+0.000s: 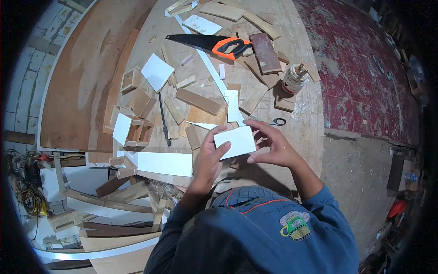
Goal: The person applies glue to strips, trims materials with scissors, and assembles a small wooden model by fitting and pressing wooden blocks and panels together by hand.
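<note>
A white rectangular panel (238,142) is held over the near edge of the workbench, its white face up. My left hand (211,157) is closed on its left side, thumb across the top face and the other fingers underneath. At the panel's right end, my right hand (277,148) has its fingers spread apart, with thumb and forefinger around that corner. Whether those fingertips touch the panel I cannot tell. Just beyond the right hand lie scissors (279,122), partly covered. Past the panel are a white strip (232,106) and a wooden block (197,101).
An orange-handled handsaw (230,48) lies across the far bench. A jar with brushes (295,80) stands at the right on a wood block. Small wooden box frames (138,132) sit at the left, a white board (164,163) near the front edge. Offcuts lie scattered across the workbench (305,150).
</note>
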